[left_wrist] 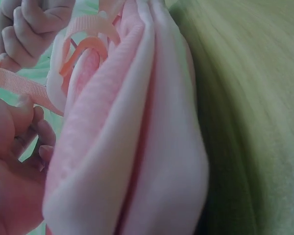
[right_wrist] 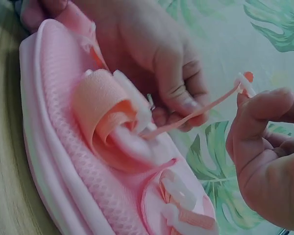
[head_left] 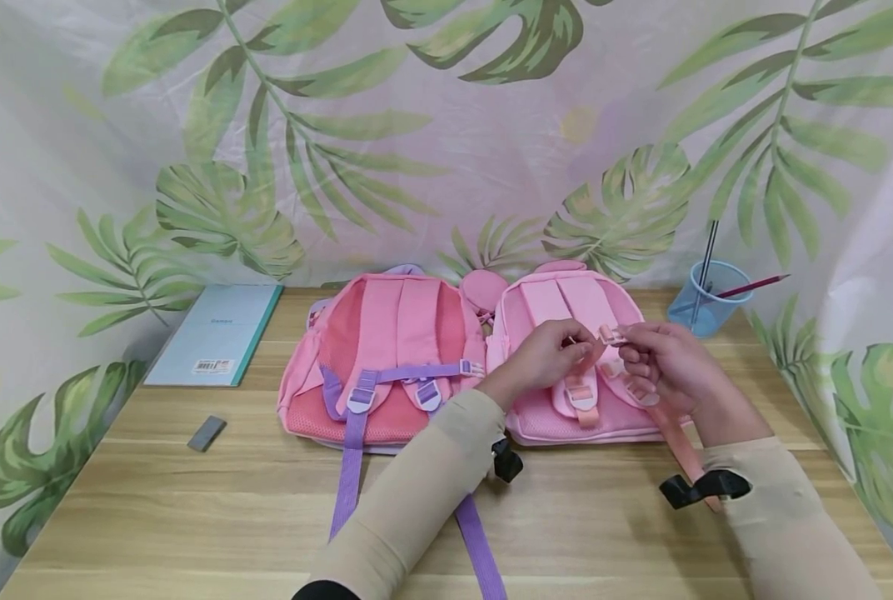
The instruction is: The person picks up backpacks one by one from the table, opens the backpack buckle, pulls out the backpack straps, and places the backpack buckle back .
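Note:
Two pink children's backpacks lie side by side, straps up. Over the right backpack both hands hold a thin peach webbing strap. My left hand pinches the strap between thumb and fingers. At the strap's end, my right hand pinches a small pale buckle. The strap is stretched taut between the hands, lifted off the bag. Purple straps and a white-and-purple buckle lie on the left backpack, which neither hand holds.
A pale blue notebook and a small grey block lie on the wooden table at left. A blue cup with pens stands at back right. A leaf-patterned curtain hangs behind.

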{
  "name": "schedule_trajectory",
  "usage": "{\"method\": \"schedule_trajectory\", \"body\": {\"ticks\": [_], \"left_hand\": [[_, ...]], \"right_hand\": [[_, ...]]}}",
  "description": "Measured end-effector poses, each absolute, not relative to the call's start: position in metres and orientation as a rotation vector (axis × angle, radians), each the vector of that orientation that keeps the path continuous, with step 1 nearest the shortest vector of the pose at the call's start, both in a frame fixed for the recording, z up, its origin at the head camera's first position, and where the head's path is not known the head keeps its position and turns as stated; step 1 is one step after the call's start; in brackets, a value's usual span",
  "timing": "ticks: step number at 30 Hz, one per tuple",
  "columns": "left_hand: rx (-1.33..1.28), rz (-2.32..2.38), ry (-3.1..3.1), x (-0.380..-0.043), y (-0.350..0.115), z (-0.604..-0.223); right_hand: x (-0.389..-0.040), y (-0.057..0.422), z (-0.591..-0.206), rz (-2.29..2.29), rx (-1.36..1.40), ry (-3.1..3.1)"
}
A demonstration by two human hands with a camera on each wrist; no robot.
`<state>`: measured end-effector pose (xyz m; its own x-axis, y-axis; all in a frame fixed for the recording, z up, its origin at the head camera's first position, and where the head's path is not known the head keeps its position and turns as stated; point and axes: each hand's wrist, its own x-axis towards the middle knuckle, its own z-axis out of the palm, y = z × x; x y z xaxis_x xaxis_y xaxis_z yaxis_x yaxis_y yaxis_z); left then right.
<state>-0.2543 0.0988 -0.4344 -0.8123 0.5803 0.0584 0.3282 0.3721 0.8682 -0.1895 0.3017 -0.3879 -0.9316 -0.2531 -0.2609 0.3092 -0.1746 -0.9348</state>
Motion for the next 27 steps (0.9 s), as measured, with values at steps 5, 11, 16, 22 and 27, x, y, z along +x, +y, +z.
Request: {"method": "schedule_trajectory", "body": {"ticks": [5,11,16,22,27], "left_hand": [[0.812,1.358,2.413,-0.253,0.099,-0.436],[0.813,1.301,2.453,-0.25,0.099,-0.434],[0.786,1.289,2.434,-0.249,0.098,-0.432],[0.794,1.353,2.413,-0.247,0.094,-0.419],[0.922,1.552,2.342,-0.245,0.09,-0.401]], "right_hand": [[-0.188,0.301,-0.384,-2.202,0.035,1.73],[-0.187,0.299,-0.383,-2.226,0.029,1.716],[-0.186,0.3,-0.383,-2.236,0.083,1.704],[-0.183,0.3,-0.386,-2.256,0.157,1.737],[-0.183,0.3,-0.389,-2.257,0.136,1.752]]}}
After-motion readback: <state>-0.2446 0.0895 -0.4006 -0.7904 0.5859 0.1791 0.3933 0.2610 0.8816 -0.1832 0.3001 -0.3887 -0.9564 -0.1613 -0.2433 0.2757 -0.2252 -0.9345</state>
